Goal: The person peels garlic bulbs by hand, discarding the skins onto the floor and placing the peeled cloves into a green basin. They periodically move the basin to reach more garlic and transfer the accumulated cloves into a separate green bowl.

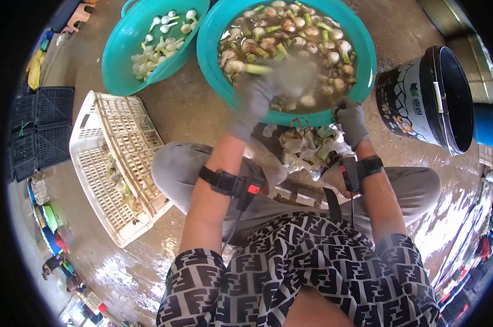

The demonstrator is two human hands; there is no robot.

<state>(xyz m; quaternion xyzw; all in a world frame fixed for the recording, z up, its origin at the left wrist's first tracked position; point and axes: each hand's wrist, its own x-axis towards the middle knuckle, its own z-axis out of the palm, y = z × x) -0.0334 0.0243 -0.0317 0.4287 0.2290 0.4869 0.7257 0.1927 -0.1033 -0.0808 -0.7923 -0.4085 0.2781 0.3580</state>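
My left hand [252, 103], in a grey glove and smeared by motion, is over the near side of a round teal tub [204, 52]. At its fingers is a blurred pale bulb [294, 77], which looks like garlic. Muddy water fills the tub, with many garlic bulbs [311, 31] with cut green stems floating in it. My right hand [352, 120], also gloved in grey, is curled closed at the tub's near right rim; what it grips is hidden. Between my knees, below the rim, lies a heap of wet peelings [310, 147].
A tilted teal basin [113, 68] at upper left holds cleaned white garlic. White plastic crates [102, 180] with scraps stand left, black crates [47, 117] farther off. On the right are a black bucket [415, 101] and a blue container [488, 124]. The floor [186, 109] is wet.
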